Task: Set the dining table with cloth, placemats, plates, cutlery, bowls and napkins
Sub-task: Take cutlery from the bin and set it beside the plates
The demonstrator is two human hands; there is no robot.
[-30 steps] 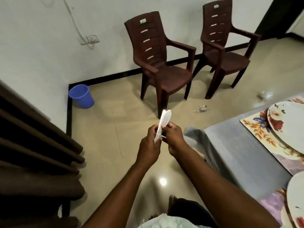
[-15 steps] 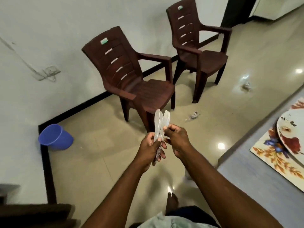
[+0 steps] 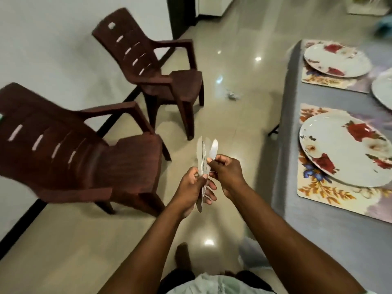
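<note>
**Knives in hand beside the laid table**

We take the table (image 3: 322, 240) as our landmark: it stands at the right of the view, draped in a grey cloth (image 3: 301, 145) that hangs over its near edge. Away from the table, to the left, we see two dark brown plastic chairs: the nearer chair (image 3: 84, 160) and, beyond it, the farther chair (image 3: 152, 66), both against a white wall.

On the table lie two floral placemats. The near placemat (image 3: 322, 192) carries the near plate (image 3: 343, 153), white with red flowers; farther along the same edge the far placemat (image 3: 331, 81) carries the far plate (image 3: 337, 60). The rim of a third plate (image 3: 384, 90) shows at the right border, between the two.

Just off the table's edge, over the floor, we hold a bundle of knives (image 3: 201, 164), blades upward. Our left hand (image 3: 195, 187) grips the handles, thumb pressed across them and fingers curled round. Our right hand (image 3: 228, 172) pinches one knife (image 3: 213, 151) between thumb and fingers, its blade fanned slightly apart from the rest, toward the table.

A small crumpled wrapper (image 3: 232, 95) lies on the floor between the farther chair and the table.
</note>
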